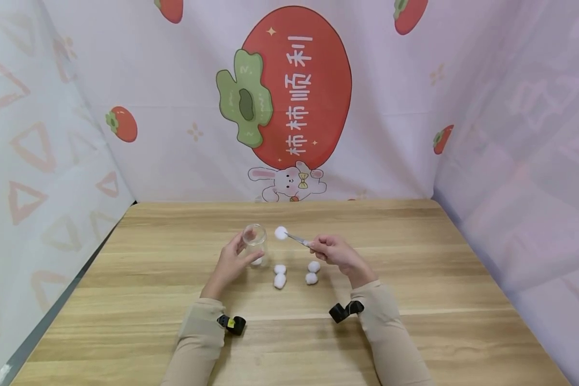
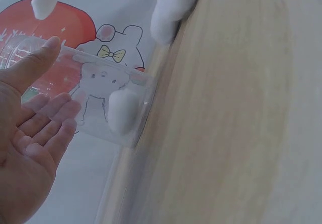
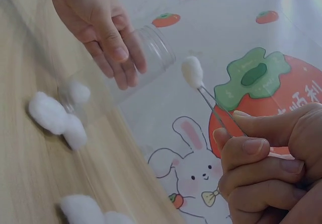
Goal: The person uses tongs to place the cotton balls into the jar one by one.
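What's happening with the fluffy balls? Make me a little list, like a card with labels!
Left hand: holds the clear jar, which stands on the wooden table
Right hand: pinches metal tweezers
In the tweezers: one cotton ball, up beside the jar's mouth
Inside the jar: one cotton ball at the bottom
Loose cotton balls on the table: four, in two pairs
Behind: a cartoon persimmon and bunny backdrop

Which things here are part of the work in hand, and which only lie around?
In use:
left hand holding the clear jar
right hand pinching tweezers
cotton ball in the tweezers
cotton ball inside the jar
four loose cotton balls on the table

Lying about:
printed backdrop
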A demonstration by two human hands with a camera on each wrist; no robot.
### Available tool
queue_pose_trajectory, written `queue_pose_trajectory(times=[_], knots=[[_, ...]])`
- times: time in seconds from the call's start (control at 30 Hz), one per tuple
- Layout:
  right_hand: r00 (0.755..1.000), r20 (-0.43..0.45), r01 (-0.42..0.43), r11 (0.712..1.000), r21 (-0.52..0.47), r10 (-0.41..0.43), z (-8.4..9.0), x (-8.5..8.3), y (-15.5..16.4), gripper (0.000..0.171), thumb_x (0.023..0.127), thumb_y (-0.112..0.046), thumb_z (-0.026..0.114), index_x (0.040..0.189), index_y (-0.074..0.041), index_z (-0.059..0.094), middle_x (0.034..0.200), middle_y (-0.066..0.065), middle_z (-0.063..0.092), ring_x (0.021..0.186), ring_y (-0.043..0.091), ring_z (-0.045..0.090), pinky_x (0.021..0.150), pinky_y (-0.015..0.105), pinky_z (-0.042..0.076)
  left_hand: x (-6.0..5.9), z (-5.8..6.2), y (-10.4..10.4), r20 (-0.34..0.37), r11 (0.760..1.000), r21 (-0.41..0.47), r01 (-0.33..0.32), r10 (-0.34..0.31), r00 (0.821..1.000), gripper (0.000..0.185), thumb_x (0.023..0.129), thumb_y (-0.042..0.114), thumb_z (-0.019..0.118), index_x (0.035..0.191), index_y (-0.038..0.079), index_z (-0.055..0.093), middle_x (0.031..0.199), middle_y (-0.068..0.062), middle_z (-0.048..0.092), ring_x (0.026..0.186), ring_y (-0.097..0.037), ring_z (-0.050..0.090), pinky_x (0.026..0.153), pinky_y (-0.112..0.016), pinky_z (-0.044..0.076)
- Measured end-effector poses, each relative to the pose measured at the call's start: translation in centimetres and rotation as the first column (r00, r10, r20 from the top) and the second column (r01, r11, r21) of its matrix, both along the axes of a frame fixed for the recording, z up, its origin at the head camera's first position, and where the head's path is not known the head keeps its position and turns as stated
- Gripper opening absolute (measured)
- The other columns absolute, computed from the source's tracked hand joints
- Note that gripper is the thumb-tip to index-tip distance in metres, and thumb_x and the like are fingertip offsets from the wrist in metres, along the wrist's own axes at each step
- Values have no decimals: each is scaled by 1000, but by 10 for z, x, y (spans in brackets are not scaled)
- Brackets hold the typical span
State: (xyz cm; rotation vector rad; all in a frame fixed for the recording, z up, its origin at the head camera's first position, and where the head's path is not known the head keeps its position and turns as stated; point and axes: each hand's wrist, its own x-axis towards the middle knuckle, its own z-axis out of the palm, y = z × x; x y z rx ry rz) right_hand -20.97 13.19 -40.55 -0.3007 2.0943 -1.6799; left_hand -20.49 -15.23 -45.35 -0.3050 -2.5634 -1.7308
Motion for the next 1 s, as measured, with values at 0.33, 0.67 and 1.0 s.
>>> queue_pose_trajectory(times=[0.33,0.67,1.0], knots=[[1000,-2,-31,1000,5,31,1,-1,-14,24,101,-13,46,81,-2,55,59,-7,41,50,2,30,44,12,23,-1,-2,0,-11,1000,4,-3,3,1000,73,82,19,76,144,2,41,144,-22,50,139,-36,44,119,-43,37],[998,-33,-53,999,-1,53,8,-3,-23,25,101,-14,46,86,4,55,59,-7,41,51,3,30,44,12,21,6,10,4,-12,1000,-12,3,-3,1000,68,84,11,73,142,-4,40,142,-25,50,137,-38,45,120,-45,35],[999,-8,-38,999,7,38,9,-8,-34,24,100,-13,47,83,-1,57,59,-8,41,50,3,29,43,12,21,3,6,3,-13,1000,-27,-3,3,1000,73,84,16,75,144,-2,38,144,-26,47,138,-39,44,118,-45,37]])
